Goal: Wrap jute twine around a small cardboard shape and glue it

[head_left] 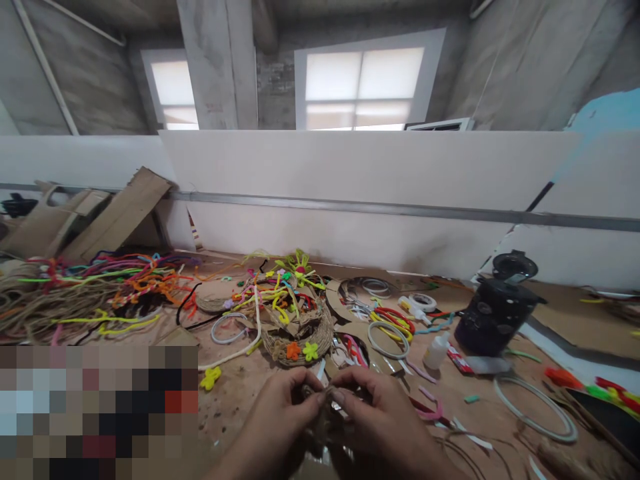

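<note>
At the bottom middle, my left hand [291, 408] and my right hand [369, 408] are close together. Thumbs and forefingers of both pinch a small brown, twine-like piece [326, 417], dark and partly covered by the fingers. Just beyond them lies a twine-wrapped ring [320, 337] bearing an orange flower [293, 351] and a yellow-green flower [311, 351] of fuzzy pipe cleaner. A loose yellow pipe-cleaner flower [211, 379] rests left of my left hand. Shiny scraps show under the hands, too blurred to name.
Tangled pipe cleaners [145, 287] and twine [30, 310] fill the left side, before cardboard pieces [120, 210]. Toward the right stand a white glue bottle [436, 352] and a black lidded container [493, 317]. Pale rings [535, 410] lie about. A white panel [350, 173] closes off the back.
</note>
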The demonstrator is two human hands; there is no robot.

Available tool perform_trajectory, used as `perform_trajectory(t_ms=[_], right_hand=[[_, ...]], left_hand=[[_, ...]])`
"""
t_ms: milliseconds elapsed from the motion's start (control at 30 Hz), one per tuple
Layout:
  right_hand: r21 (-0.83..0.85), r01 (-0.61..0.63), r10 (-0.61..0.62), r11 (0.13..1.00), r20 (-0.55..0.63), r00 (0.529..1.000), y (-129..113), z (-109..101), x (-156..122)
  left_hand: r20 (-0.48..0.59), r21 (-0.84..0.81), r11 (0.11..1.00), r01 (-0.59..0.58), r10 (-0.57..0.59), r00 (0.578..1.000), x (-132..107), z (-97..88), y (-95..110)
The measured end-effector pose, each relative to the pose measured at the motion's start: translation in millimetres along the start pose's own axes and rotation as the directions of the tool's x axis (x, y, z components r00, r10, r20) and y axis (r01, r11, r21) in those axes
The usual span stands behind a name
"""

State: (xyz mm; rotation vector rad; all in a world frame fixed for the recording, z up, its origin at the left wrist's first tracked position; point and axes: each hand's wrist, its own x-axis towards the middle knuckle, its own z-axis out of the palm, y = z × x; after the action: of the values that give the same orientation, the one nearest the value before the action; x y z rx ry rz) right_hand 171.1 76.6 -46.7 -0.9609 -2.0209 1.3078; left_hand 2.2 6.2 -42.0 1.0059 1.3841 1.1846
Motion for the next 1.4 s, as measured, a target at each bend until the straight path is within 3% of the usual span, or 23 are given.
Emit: perform_trajectory(t_ms=[167, 333, 567, 867, 1233, 1400], right_hand=[[-0.069, 0.021, -0.021, 0.997, -0.009, 1.000, -5.9, -1.3, -2.6], [-0.154, 0.079, -0.079, 0.985, 0.006, 0.997, -13.7, -3.7, -6.9], [-0.232, 0.171, -0.199, 0.958, -0.104, 0.974, -8.8, -2.1, -7.1], [-0.457, 0.431, -0.510, 0.778, -0.059, 0.858, 3.7, 2.4, -8.6], [-0.637, 0.514, -0.733, 0.575, -0.120, 0.670, 2.5, 6.3, -7.0], [-0.719, 0.507, -0.769, 0.475, -0.060, 0.636, 3.8, 5.3, -8.2]], left_hand=[[-0.016, -0.027, 1.000, 0.014, -0.015, 1.000, -1.8, 1.5, 0.5], [-0.011, 0.055, 0.998, -0.010, 0.011, 1.000, -3.3, -0.1, 2.0], [-0.124, -0.061, 0.997, -0.055, 0.047, 0.991, -4.5, 6.5, 5.0], [-0.046, -0.034, 0.999, 0.013, -0.015, 0.999, -5.5, 5.2, 6.8], [-0.032, -0.161, 0.986, 0.032, -0.038, 0.999, -1.3, 6.3, -0.4], [-0.100, -0.152, 0.988, -0.004, -0.011, 0.995, -2.1, 4.8, 3.3]])
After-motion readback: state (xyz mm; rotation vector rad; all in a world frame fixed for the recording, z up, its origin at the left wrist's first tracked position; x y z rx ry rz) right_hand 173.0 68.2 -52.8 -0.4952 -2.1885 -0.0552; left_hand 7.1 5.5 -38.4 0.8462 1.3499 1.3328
